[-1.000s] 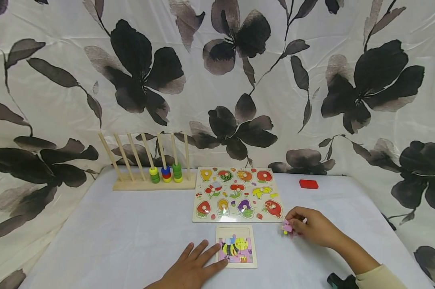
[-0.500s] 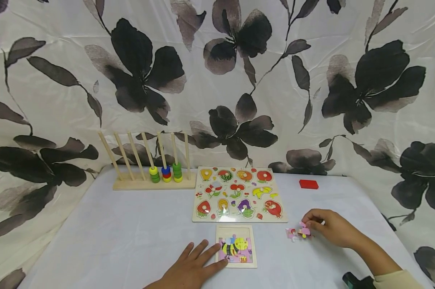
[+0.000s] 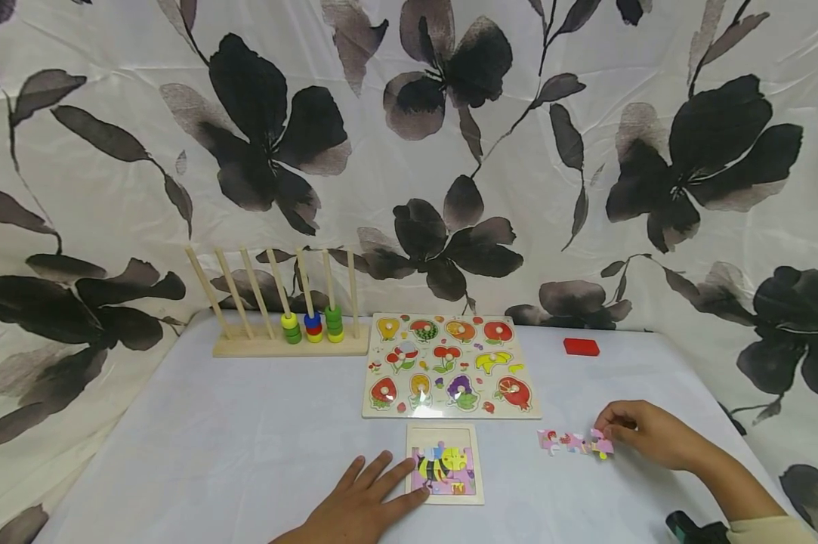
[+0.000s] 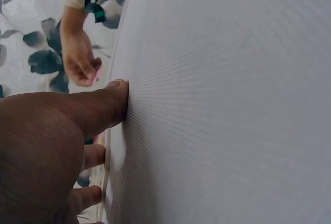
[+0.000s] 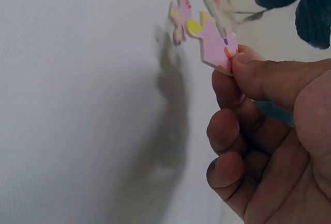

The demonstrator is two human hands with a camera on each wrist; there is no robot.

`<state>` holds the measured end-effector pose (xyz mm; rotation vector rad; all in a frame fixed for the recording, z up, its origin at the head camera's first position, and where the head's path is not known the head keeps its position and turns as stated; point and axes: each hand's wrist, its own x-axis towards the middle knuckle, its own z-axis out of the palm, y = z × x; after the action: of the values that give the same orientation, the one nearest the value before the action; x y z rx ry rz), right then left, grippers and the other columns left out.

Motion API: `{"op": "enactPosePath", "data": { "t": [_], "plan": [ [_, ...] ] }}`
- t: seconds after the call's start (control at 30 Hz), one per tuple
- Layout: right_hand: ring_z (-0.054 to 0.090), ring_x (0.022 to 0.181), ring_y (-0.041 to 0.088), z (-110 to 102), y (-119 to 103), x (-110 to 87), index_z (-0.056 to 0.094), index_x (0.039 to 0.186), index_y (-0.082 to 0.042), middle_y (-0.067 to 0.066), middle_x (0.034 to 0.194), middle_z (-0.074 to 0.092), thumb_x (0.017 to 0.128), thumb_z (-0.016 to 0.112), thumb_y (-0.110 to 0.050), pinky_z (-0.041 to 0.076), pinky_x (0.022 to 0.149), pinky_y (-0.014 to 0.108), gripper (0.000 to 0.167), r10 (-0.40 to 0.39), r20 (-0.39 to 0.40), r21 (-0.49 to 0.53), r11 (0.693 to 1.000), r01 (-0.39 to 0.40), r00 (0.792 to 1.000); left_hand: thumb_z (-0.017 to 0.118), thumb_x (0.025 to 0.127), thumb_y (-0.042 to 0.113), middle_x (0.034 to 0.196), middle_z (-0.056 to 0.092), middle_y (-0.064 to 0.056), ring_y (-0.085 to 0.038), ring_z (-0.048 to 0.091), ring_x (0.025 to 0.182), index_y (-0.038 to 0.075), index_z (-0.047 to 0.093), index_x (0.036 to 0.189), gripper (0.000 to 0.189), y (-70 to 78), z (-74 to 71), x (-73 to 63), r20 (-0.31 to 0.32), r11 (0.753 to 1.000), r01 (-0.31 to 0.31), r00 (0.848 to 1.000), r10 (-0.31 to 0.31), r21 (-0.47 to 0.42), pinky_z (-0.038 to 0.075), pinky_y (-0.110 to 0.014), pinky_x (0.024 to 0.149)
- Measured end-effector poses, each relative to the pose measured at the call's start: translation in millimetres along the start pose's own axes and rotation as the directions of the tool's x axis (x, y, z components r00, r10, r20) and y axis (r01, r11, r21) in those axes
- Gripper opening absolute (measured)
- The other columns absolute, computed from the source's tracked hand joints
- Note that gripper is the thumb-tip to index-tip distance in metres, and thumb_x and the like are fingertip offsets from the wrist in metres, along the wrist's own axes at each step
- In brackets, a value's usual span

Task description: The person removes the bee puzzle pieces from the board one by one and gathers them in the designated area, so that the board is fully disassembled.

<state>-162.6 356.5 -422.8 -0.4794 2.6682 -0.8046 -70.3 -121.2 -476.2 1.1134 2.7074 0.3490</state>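
Between thumb and index finger, my right hand (image 3: 653, 434) pinches a pink jigsaw puzzle piece (image 5: 213, 47) with a yellow knob, low over the table. Just left of it, two more pink puzzle pieces (image 3: 549, 441) lie in a row on the white cloth. My left hand (image 3: 364, 500) rests with spread fingers against the left side of a small wooden-framed bee puzzle (image 3: 478, 483), fingertips on its frame and picture. The left wrist view shows this hand's thumb (image 4: 103, 107) at the cloth; its other fingers are partly hidden.
A wooden fruit puzzle board (image 3: 415, 381) lies behind the bee puzzle. At back left stands a peg rack (image 3: 245, 349) with coloured rings on several pegs. A red block (image 3: 581, 347) sits at back right. A floral curtain (image 3: 558, 196) hangs behind the table.
My right hand has moved right, leaving two pink puzzle pieces lying in a row on the cloth, with one piece still pinched. The left hand has stayed on the bee puzzle.
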Motion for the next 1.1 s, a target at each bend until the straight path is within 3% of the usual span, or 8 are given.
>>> {"op": "enactPosePath", "data": {
  "t": [0.2,0.37,0.67,1.1],
  "plan": [
    [0.056,0.085,0.009,2,15,-2.4,0.070,0.099,-0.012,-0.004,0.093,0.065,0.098,0.067,-0.008,0.050,0.074,0.026,0.006,0.042,0.027,0.033,0.999,-0.043,0.999,0.035,0.087,0.088,0.166,0.029,0.000,-0.039,0.032,0.147,0.042,0.040,0.157,0.084,0.2,-0.4,0.2,0.006,1.000,0.002,1.000,-0.002,-0.009,0.031,-0.071,0.108],
    [0.055,0.084,0.009,9,20,-1.5,0.070,0.099,-0.012,-0.005,0.089,0.064,0.097,0.069,-0.009,0.049,0.073,0.026,0.004,0.045,0.001,0.007,0.999,-0.045,0.999,0.036,0.087,0.088,0.166,0.028,0.001,-0.039,0.031,0.147,0.042,0.040,0.157,0.083,0.5,-1.3,-0.1,0.015,1.000,0.009,1.000,-0.008,-0.016,0.031,-0.071,0.108],
    [0.054,0.082,0.014,16,13,0.9,0.069,0.094,-0.014,-0.007,0.082,0.060,0.094,0.073,-0.012,0.047,0.071,0.029,0.004,0.117,-0.092,-0.080,0.989,-0.125,0.989,0.036,0.086,0.089,0.166,0.029,0.001,-0.038,0.032,0.147,0.042,0.040,0.156,0.085,2.2,-2.1,0.3,0.016,1.000,0.017,1.000,-0.017,-0.008,0.031,-0.070,0.109],
    [0.052,0.078,0.015,20,7,0.4,0.068,0.092,-0.016,-0.006,0.080,0.057,0.090,0.074,-0.008,0.045,0.068,0.032,0.010,0.146,-0.147,-0.149,0.974,-0.168,0.978,0.035,0.087,0.088,0.165,0.030,0.000,-0.038,0.032,0.146,0.041,0.042,0.156,0.084,3.4,-2.1,0.0,-0.003,1.000,0.017,1.000,-0.017,-0.004,0.031,-0.069,0.109]
  ]
}}
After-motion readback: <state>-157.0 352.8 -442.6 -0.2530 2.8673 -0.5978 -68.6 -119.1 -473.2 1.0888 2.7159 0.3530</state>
